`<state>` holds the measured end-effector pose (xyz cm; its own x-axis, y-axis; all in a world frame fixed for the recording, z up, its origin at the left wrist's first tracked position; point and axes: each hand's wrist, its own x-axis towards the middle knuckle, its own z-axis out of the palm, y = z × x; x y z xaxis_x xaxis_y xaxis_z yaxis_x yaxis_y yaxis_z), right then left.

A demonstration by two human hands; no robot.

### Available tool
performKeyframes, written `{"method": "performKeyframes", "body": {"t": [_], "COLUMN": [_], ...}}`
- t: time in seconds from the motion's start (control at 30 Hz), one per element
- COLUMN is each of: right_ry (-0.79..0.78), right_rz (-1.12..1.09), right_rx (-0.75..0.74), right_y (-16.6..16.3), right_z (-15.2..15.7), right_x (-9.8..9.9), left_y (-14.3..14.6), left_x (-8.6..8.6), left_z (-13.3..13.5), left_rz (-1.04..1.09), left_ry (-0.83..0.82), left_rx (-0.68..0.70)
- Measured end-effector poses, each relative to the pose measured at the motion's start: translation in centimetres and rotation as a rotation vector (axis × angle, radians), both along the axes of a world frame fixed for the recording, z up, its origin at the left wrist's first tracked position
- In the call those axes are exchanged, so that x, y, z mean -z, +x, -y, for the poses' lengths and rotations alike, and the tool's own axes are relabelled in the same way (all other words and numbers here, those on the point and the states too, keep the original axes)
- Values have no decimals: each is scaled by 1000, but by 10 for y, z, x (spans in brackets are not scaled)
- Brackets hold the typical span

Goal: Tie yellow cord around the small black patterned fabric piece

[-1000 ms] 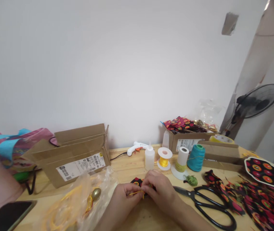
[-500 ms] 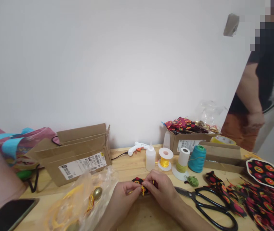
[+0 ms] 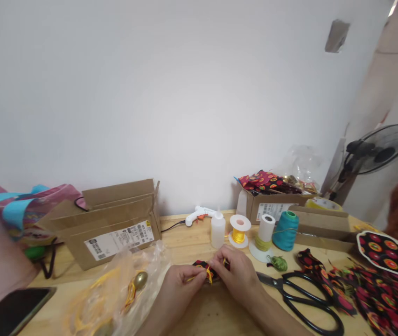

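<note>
My left hand (image 3: 184, 281) pinches a yellow cord (image 3: 209, 274) between thumb and forefinger. Close beside it, my right hand (image 3: 233, 270) is closed on the same cord, and some of the yellow shows by its fingers. A small piece of dark fabric with a red and orange print (image 3: 200, 264) sits behind and between my fingertips, at the cord. Much of this fabric is covered by my hands. Just right of my right hand lie black-handled scissors (image 3: 280, 283), their blades pointing toward it.
Behind my hands stand a glue gun (image 3: 199, 215), a squeeze bottle (image 3: 218, 232), a yellow cord spool (image 3: 240, 236) and teal thread (image 3: 285, 231). A cardboard box (image 3: 115, 233) and plastic bag (image 3: 150, 266) are left; printed fabric pieces (image 3: 380, 294) lie right, a phone (image 3: 13, 310) far left.
The person at the right has moved mostly out of view, uncovering a fan. My fingers have shifted slightly at the cord, and my right hand's fingertips have drawn a little away from the left's.
</note>
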<state>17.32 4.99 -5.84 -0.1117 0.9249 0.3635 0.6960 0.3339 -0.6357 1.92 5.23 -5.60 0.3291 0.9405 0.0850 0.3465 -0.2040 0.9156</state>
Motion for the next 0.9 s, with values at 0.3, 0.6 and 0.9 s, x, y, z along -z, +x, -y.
{"method": "performKeyframes", "body": {"t": [0.3, 0.6, 0.9], "right_ry": [16, 23, 15], "right_rz": [58, 66, 37], "right_rx": [82, 126, 88], "right_y": [-1, 4, 2], "right_z": [1, -2, -3], "right_x": [-2, 0, 1], "left_y": [1, 0, -3], "left_x": [-2, 2, -1], "left_z": [1, -1, 0], "left_rz": [-43, -80, 31], "left_ry": [34, 39, -28], "left_rx": [-9, -30, -34]}}
